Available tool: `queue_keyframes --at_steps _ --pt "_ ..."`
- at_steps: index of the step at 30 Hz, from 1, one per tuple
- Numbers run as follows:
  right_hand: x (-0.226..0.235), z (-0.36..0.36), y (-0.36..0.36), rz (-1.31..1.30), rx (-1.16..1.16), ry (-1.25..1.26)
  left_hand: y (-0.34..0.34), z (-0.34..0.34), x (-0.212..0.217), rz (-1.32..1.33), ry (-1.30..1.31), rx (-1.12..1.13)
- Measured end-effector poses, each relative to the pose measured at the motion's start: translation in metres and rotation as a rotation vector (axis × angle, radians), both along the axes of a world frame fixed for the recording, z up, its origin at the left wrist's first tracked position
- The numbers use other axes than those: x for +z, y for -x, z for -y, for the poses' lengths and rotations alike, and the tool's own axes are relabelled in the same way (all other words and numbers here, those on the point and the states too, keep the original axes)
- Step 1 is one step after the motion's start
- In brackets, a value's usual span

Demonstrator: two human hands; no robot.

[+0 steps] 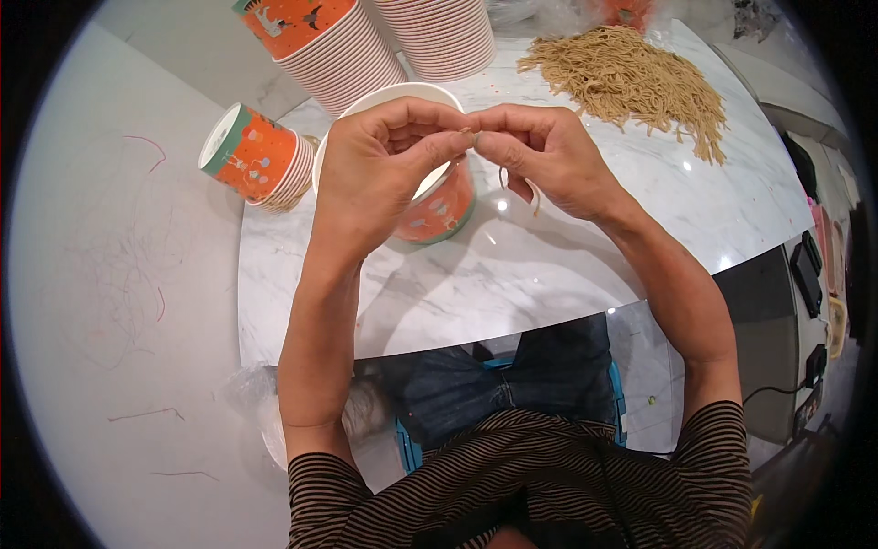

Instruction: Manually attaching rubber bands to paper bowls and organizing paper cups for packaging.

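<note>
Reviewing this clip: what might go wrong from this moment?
1. The thin rubber band pinched between the left hand and right hand may slip free or snap.
2. The hands hover right over the open paper cup; a bump might tip it on the marble table.

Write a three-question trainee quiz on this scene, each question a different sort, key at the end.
1. True or false: the paper cup under the hands stands upright on the marble table.
2. Which lies at the table's far right? A) pile of tan rubber bands B) scissors C) plates
3. Fill in: the left hand and right hand pinch one thin ____ between their fingertips.

Key: 1 true; 2 A; 3 band.
</note>
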State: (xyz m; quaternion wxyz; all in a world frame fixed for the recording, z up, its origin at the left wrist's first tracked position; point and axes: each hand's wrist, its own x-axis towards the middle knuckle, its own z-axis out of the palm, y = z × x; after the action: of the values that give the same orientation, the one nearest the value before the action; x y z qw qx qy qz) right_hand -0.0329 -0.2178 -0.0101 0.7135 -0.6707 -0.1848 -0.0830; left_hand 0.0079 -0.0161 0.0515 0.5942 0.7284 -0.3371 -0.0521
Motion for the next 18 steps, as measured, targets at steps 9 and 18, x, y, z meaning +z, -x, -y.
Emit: queue_keyframes --at_steps 9,18 --pt "-0.0045 0.0017 -0.0022 0.011 -0.056 -0.005 -0.0007 -0.0016 0.0022 -0.054 -0.036 -0.013" --pt "-0.0028 -0.0013 -0.0002 -0.046 -0.070 0.001 0.0009 -0.0008 0.0029 -0.107 -0.039 -0.006"
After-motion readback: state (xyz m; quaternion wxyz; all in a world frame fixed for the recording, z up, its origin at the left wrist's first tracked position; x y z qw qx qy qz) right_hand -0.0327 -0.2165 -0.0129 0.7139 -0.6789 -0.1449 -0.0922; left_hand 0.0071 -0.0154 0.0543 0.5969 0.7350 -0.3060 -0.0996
